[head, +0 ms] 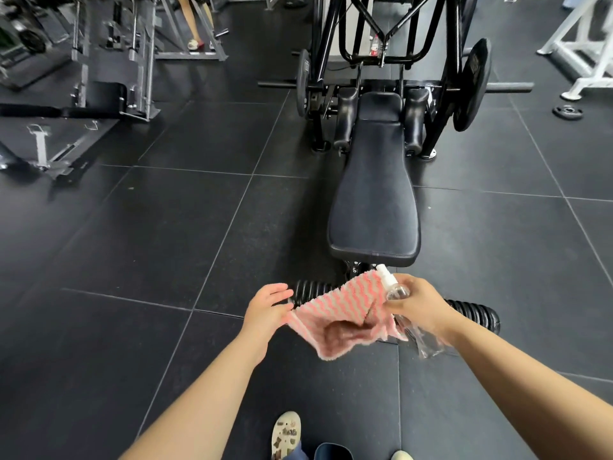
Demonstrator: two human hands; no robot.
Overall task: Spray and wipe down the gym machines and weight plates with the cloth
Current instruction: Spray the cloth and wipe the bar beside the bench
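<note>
A pink and white striped cloth (335, 310) hangs stretched between my two hands, low in front of a black padded bench (373, 194). My left hand (267, 308) holds the cloth's left edge, with its upper fingers loosely extended. My right hand (419, 303) grips a clear spray bottle (393, 285) with a white nozzle, together with the cloth's right corner. The bench belongs to a black press machine (388, 38) loaded with weight plates (471, 84) on both sides. Ribbed black foot rollers (474, 313) lie just beyond my hands.
A grey machine frame (109, 61) stands at the far left and a white rack (583, 44) at the far right. A small plate (568, 111) lies on the dark rubber floor tiles. A person's leg (194, 24) shows at the back. My shoes (286, 434) are at the bottom.
</note>
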